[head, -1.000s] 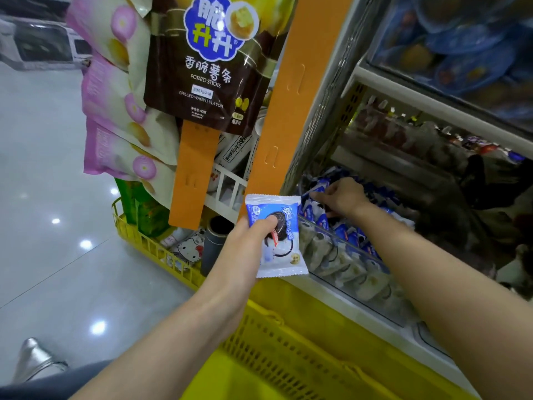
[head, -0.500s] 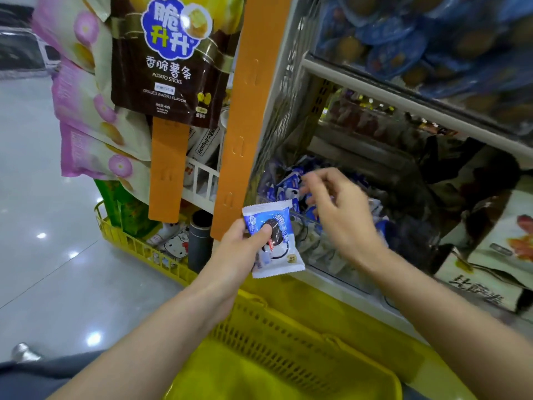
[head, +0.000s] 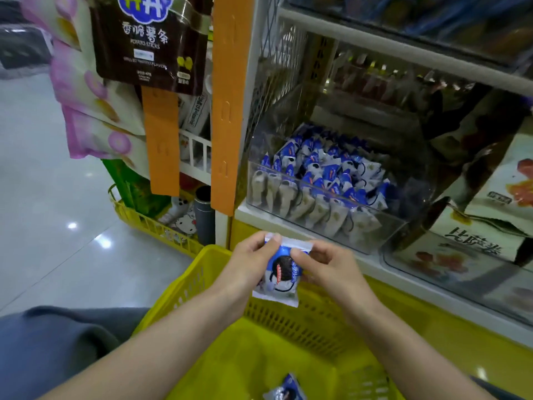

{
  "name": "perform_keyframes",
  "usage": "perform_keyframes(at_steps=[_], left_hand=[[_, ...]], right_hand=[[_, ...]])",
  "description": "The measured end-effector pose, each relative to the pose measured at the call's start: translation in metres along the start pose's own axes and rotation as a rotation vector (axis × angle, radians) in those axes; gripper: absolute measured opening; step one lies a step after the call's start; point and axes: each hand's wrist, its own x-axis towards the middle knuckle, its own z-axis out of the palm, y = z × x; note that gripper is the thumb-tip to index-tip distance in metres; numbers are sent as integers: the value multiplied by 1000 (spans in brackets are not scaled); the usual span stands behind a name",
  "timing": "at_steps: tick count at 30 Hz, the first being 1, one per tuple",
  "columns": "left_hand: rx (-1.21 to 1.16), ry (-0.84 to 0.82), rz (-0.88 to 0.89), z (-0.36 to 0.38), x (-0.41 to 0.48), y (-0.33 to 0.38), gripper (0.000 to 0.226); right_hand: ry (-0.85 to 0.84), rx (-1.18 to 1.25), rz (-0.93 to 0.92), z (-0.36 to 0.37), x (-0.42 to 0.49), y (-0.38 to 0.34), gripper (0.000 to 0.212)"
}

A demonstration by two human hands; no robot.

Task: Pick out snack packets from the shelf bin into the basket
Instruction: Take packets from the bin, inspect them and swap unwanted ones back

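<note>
A blue-and-white snack packet (head: 281, 277) with a dark cookie picture hangs upright above the yellow basket (head: 288, 321). My left hand (head: 249, 262) pinches its upper left edge and my right hand (head: 326, 265) pinches its upper right side. Inside the basket, near the bottom edge of the view, lies another packet (head: 287, 391) of the same kind. The clear shelf bin (head: 372, 230) beyond my hands holds several more such packets in rows.
An orange hanging strip (head: 226, 111) and bags of potato sticks (head: 150, 39) hang to the left of the shelf. A second yellow basket (head: 150, 223) with goods stands on the floor at the left. Larger snack bags (head: 476, 241) fill the bin on the right.
Both hands came down from the bin to above the basket. My right hand left the bin and took hold of the packet that my left hand was holding alone.
</note>
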Motion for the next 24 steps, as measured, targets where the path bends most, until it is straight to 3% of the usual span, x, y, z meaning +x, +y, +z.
perform_keyframes(at_steps=[5,8,10,13,17,21,22,24], left_hand=[[-49,59,-97,1,5,-12,14],[-88,57,-174,-1,7,-19,22],[-92,35,-201,-1,9,-23,29],[-88,-3,-175,-2,11,-26,32],[-94,18,-144,-3,10,-34,31],[-149,65,-73,-7,10,-37,13],[-170,93,-54,-10,11,-37,10],[-156,151,-7,-15,13,-37,15]], right_hand=[[60,-291,-195,3,1,13,11],[74,-655,-358,-2,5,17,6],[74,-729,-380,-2,5,19,9],[151,-555,-300,-4,9,23,14],[263,-13,-39,-15,17,21,14],[114,336,167,-20,13,19,8],[59,349,196,-19,9,20,2],[-52,270,257,-16,2,23,13]])
